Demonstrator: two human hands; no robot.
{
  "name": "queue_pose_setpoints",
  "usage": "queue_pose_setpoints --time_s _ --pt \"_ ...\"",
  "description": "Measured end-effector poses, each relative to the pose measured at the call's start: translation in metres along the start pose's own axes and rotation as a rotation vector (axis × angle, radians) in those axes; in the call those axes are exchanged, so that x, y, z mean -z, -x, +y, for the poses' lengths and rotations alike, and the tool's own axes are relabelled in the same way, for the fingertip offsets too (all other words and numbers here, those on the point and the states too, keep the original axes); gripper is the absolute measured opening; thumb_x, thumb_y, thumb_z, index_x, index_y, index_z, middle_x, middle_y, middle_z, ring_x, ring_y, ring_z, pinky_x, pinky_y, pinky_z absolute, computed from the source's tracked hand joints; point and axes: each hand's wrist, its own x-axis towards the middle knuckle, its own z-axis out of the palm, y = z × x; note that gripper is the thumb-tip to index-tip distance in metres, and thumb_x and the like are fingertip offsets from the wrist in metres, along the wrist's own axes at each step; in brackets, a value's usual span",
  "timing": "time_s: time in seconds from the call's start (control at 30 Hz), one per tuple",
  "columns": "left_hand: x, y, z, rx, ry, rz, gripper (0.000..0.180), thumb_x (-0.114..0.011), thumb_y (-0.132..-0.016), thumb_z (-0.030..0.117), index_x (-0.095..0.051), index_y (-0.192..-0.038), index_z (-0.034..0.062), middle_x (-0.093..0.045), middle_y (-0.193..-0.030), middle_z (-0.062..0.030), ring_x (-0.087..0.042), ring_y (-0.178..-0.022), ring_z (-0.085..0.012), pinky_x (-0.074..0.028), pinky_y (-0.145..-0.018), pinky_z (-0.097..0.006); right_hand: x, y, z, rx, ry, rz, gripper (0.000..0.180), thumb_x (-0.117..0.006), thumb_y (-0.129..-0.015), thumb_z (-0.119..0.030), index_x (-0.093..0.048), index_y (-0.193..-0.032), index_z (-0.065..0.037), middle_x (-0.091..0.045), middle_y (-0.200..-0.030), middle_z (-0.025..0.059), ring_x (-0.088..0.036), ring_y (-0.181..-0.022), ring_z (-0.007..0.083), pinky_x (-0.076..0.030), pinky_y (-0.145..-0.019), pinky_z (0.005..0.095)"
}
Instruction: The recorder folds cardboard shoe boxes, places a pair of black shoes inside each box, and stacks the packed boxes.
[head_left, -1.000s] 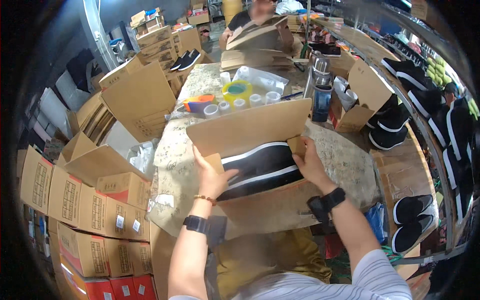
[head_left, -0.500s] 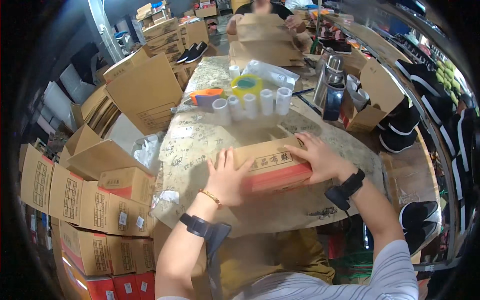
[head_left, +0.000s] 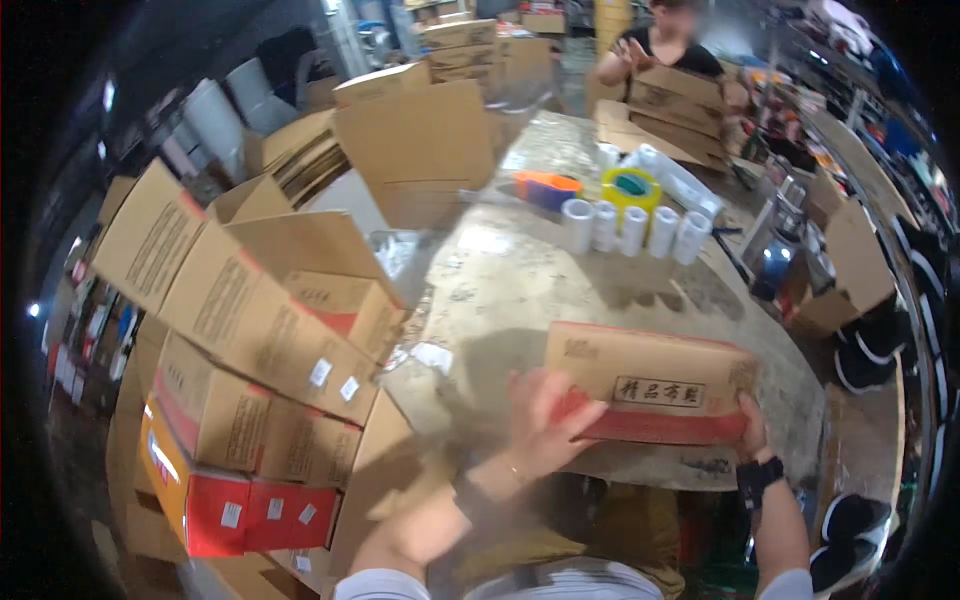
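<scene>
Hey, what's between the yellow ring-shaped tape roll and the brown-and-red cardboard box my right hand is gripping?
The head view shows a row of upright white cylinders near the yellow roll, then pale, partly shadowed tabletop before the box.

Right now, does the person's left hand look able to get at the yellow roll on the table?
Probably not directly: the left hand is by the left end of the cardboard box, and white rolls stand between it and the yellow roll. The way above looks free.
</scene>
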Motion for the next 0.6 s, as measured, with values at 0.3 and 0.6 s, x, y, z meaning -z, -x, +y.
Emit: queue_pose_setpoints --time_s 0.3,0.6 --pt "0.021 -0.038 0.021 0.929 1.320 0.619 0.113 -0.072 -0.073 0.006 0.014 -0.145 0.0044 -0.021 -0.147 -0.0194 -0.029 -0.131 -0.0242 -0.025 -0.111 -0.039 -0.170 -0.060 0.094 -0.021 0.034 -0.185 0.071 -0.032 -0.093 -0.061 -0.035 -0.140 -0.008 -0.043 -0.138 0.0129 -0.050 -0.117 0.0275 -0.041 -0.099 0.0402" --pt "0.079 -0.046 -0.137 0.871 1.028 0.940 0.114 -0.073 -0.073 0.015 0.013 -0.147 0.0135 -0.007 -0.152 -0.0165 -0.014 -0.139 -0.0311 -0.014 -0.114 -0.047 -0.171 -0.069 0.120 0.173 0.336 -0.144 0.046 -0.047 -0.097 -0.038 -0.048 -0.131 -0.006 -0.055 -0.110 0.0082 -0.058 -0.086 0.0142 -0.050 -0.073 0.0270"
